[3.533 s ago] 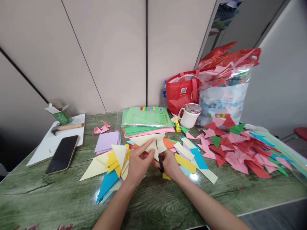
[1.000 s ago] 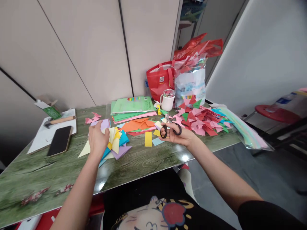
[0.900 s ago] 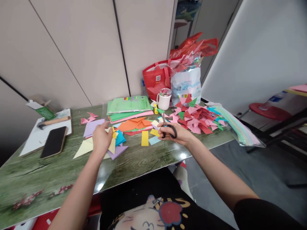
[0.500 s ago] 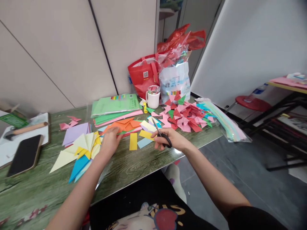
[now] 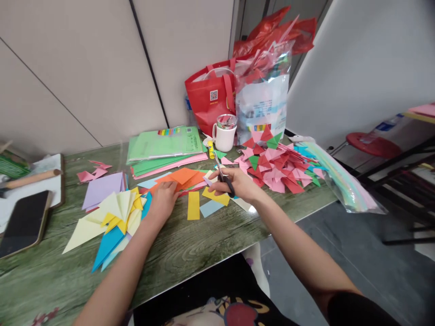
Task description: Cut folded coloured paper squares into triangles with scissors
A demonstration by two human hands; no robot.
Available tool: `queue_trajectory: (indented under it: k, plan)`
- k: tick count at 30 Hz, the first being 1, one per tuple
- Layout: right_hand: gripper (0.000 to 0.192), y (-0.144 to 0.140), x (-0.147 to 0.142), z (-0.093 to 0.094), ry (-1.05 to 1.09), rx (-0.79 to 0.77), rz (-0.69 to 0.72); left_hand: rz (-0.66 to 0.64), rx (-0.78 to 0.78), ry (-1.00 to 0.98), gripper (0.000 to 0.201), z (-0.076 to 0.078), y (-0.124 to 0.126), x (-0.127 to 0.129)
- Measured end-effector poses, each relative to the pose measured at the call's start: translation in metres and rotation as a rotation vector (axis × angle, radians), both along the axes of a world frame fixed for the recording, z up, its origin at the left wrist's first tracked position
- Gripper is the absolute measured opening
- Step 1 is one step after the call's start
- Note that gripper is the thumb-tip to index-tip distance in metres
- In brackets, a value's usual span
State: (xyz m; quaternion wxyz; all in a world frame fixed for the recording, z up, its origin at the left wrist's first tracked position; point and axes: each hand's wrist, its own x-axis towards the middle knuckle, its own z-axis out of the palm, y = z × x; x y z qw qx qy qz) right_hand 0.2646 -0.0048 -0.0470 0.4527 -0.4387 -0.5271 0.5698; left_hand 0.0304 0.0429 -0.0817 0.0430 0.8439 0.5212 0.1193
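Note:
My left hand (image 5: pixel 165 198) rests on a stack of orange folded paper (image 5: pixel 185 177), its fingers curled over the near left edge. Black-handled scissors (image 5: pixel 219 166) are in my right hand (image 5: pixel 238 182), with the blades pointing up and away from me. Beneath and beside that hand lie a yellow paper strip (image 5: pixel 215 196), a light blue paper piece (image 5: pixel 211 207) and a pale piece. Another yellow strip (image 5: pixel 193 205) lies between my hands. Left of my left hand are cream and yellow folded papers (image 5: pixel 117 210) and blue folded papers (image 5: pixel 108 244).
Green paper packs (image 5: pixel 165 147) lie at the back, near a glue stick (image 5: pixel 211 149) and a white mug (image 5: pixel 224 138). Red and pink folded pieces (image 5: pixel 272 165) are heaped right. Behind stand a red bag (image 5: pixel 210 102) and a filled plastic bag (image 5: pixel 261 106). A phone (image 5: pixel 25 224) lies left.
The view has shifted, and most things sit slightly differently in it. My right hand with the scissors has lifted a little away from the paper strips. My left hand stays at the orange paper.

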Motion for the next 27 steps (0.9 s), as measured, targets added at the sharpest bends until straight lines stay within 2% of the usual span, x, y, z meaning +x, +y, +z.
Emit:
queue_trajectory:
  k: [4,6,11,15,19,22,27]
  plan:
    - [0.034,0.022,-0.035,-0.008,-0.051,0.083,0.003,0.039,0.008,-0.065,0.021,-0.002,0.002,-0.011]
    - [0.029,0.033,-0.053,-0.014,-0.22,0.181,-0.106,0.051,0.014,-0.097,0.021,-0.004,0.003,-0.015]
    - [0.026,0.047,-0.083,-0.027,-0.448,0.249,-0.209,-0.02,0.034,-0.155,0.021,-0.003,-0.002,-0.02]
    - [0.037,0.05,-0.085,-0.033,-0.687,0.296,-0.349,-0.088,0.055,-0.187,0.019,-0.002,-0.009,-0.026]
    - [0.038,0.052,-0.081,-0.041,-0.848,0.328,-0.326,-0.125,0.062,-0.207,0.017,-0.009,-0.012,-0.03]
    - [0.034,0.053,-0.081,-0.047,-0.897,0.333,-0.294,-0.131,0.064,-0.217,0.021,-0.016,-0.012,-0.032]
    - [0.035,0.052,-0.081,-0.051,-0.838,0.333,-0.27,-0.054,0.1,-0.244,0.043,-0.024,-0.013,-0.035]
